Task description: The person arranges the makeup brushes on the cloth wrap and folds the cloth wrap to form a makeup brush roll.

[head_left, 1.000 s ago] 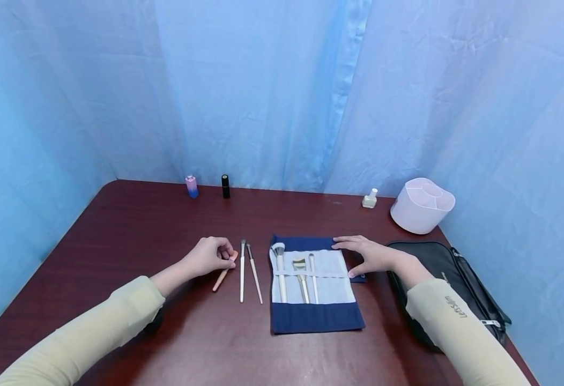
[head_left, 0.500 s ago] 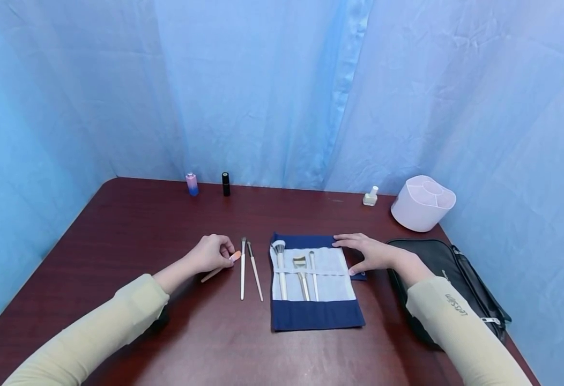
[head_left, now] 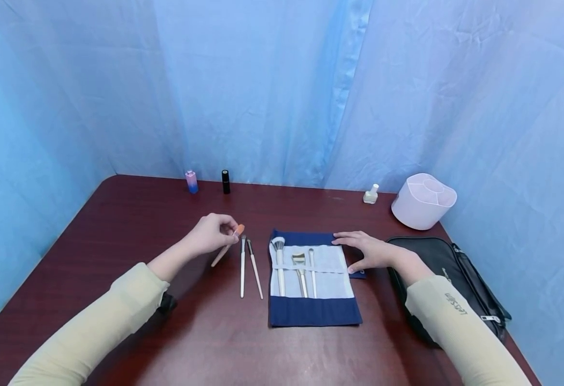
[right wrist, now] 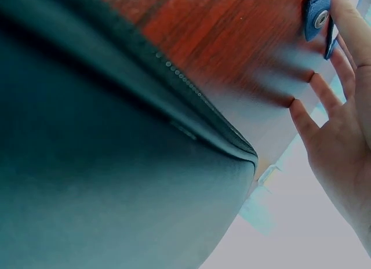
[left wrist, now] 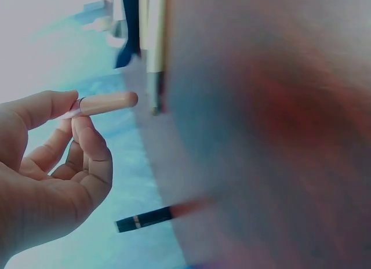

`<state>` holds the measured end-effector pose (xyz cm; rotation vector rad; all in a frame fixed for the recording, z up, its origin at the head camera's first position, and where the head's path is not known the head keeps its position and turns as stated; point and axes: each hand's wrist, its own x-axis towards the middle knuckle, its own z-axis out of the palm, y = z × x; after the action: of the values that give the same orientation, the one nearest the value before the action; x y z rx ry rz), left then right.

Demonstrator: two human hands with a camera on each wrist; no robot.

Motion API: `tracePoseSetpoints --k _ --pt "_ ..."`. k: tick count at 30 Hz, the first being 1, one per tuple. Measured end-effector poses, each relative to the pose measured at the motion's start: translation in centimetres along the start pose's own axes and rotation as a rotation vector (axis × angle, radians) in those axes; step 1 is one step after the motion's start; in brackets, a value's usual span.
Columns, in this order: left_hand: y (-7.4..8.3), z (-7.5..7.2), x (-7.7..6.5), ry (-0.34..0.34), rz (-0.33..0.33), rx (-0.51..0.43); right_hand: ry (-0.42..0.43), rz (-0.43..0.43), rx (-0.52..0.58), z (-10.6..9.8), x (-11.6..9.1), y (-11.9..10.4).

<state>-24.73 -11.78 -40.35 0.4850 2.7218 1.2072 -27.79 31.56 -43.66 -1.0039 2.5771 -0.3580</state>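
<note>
My left hand [head_left: 209, 234] pinches a makeup brush [head_left: 221, 255] between thumb and fingers, its orange tip up and its pale pink handle slanting down to the left. The peach end of this brush also shows in the left wrist view. Just right of that hand, two slim brushes [head_left: 242, 268] lie side by side. A navy and white brush roll [head_left: 314, 312] lies unrolled, with three brushes [head_left: 280, 268] under its elastic band. At the roll's right edge rests my right hand [head_left: 366, 251], fingers spread; in the right wrist view its fingertips meet the table beside a snap strap [right wrist: 320, 18].
A black zipped bag [head_left: 431, 257] lies under the right forearm. Behind it stands a white divided holder [head_left: 414, 209]. Along the back edge are nail polish [head_left: 370, 197], a black lipstick tube [head_left: 226, 183] and a pink-blue bottle [head_left: 192, 183].
My left hand has lifted the brush and moved up and away toward the back, tilting the brush more upright. My right hand stays at the roll's edge.
</note>
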Motion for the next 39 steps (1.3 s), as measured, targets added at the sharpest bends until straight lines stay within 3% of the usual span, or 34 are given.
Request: tracePoseSetpoints --k 11,19,31,39 --pt "4.4 -0.7 2.4 0.116 0.068 -0.153 0.002 0.008 0.001 0.0 -0.1 -0.3" --pt "7.5 0.1 4.5 0.095 0.09 -0.24 0.002 0.008 -0.003 0.0 0.0 -0.6" --pt "10.4 4.1 7.3 0.078 0.142 -0.376 0.015 0.035 0.01 0.1 0.0 -0.5" --pt "10.2 7.7 8.6 0.058 0.132 -0.359 0.01 0.043 0.0 0.1 0.3 -0.5"
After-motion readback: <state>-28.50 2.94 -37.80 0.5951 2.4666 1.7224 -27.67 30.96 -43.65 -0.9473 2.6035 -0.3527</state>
